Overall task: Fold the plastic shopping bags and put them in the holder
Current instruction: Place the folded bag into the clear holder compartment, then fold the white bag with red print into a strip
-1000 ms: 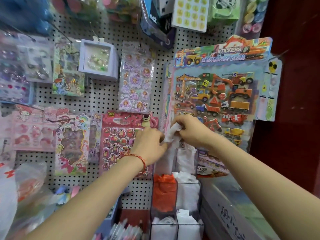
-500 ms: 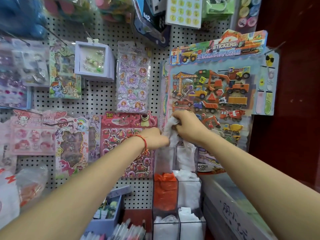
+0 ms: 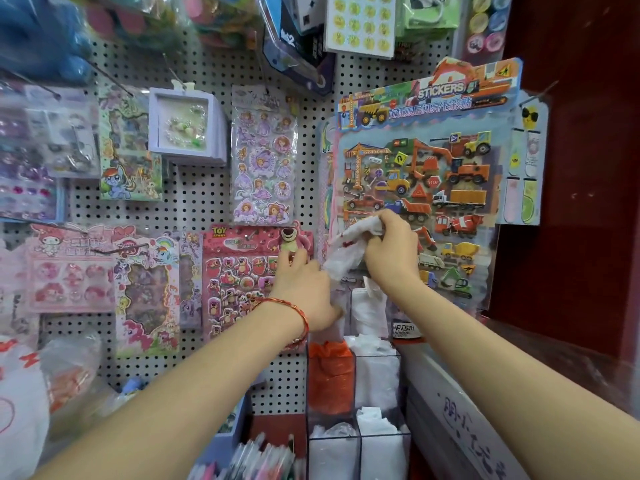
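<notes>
Directly below both hands, the clear holder (image 3: 375, 357) is split into compartments. Orange bags (image 3: 330, 379) fill one under the left hand (image 3: 304, 292), and white bags (image 3: 375, 386) fill those beside and below it. Just above the holder, the right hand (image 3: 391, 258) grips a crumpled white bag (image 3: 349, 251). Whether the left hand holds anything, I cannot tell.

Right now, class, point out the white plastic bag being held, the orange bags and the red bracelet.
white plastic bag (image 3: 348, 245): head view, its crumpled middle.
orange bags (image 3: 330, 379): head view, middle of the orange stack.
red bracelet (image 3: 291, 305): head view, cord atop the wrist.
</notes>
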Motion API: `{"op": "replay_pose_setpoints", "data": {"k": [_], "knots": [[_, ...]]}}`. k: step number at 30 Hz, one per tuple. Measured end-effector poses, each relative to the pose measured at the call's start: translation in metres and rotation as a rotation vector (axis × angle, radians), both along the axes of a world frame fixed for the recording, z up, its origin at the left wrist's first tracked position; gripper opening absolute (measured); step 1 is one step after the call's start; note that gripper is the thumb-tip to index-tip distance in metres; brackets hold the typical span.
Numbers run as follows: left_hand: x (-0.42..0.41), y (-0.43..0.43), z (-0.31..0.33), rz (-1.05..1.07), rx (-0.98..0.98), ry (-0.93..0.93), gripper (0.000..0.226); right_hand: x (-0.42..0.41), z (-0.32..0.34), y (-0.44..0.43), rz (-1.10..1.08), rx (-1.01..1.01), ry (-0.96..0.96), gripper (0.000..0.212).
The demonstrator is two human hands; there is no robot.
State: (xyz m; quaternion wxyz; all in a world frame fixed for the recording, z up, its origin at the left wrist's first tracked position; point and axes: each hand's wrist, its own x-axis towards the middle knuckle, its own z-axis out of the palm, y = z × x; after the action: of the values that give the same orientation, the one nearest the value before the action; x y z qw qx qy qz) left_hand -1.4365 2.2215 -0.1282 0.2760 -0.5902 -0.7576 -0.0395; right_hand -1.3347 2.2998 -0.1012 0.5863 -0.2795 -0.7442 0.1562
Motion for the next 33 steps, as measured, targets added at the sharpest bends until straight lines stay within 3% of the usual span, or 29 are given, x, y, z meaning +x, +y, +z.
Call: {"op": "replay_pose_setpoints", "data": {"k": [4,7,10,13,15,18,22,26,29,33], "knots": [[-0.002,-0.003,-0.003,-0.068,0.002,-0.368,0.030,-0.003,0.000,-0.003,0.145,0.064,-0.388,0.031],[-0.011,-0.005,-0.008,-0.155,0.110,-0.674,0.037,-0.007,0.004,-0.002,0.152,0.029,-0.503,0.027],[-0.015,-0.004,-0.009,-0.184,0.100,-0.581,0.021,-0.005,0.015,-0.003,0.142,0.014,-0.562,0.026],[-0.019,-0.003,-0.010,-0.211,0.063,-0.427,0.028,0.001,0.019,-0.001,0.096,0.016,-0.603,0.023],[-0.021,-0.003,-0.013,-0.243,0.105,-0.462,0.027,0.000,0.014,0.001,0.077,0.015,-0.688,0.017],[-0.020,-0.003,-0.020,-0.296,0.231,-0.506,0.016,-0.008,0.007,0.003,0.073,0.022,-0.649,0.016],[-0.015,-0.002,-0.019,-0.384,0.650,-0.770,0.025,-0.017,0.006,-0.001,0.056,0.097,-0.823,0.036],[-0.019,0.009,-0.007,-0.274,0.428,-0.880,0.027,-0.012,0.014,-0.003,0.129,0.006,-0.915,0.034],[-0.026,0.014,-0.001,-0.201,0.457,-0.950,0.024,-0.003,0.013,-0.004,0.237,-0.112,-0.732,0.019],[-0.031,0.011,0.010,-0.122,0.258,-0.873,0.009,0.002,0.003,0.000,0.080,0.047,-0.591,0.019]]}}
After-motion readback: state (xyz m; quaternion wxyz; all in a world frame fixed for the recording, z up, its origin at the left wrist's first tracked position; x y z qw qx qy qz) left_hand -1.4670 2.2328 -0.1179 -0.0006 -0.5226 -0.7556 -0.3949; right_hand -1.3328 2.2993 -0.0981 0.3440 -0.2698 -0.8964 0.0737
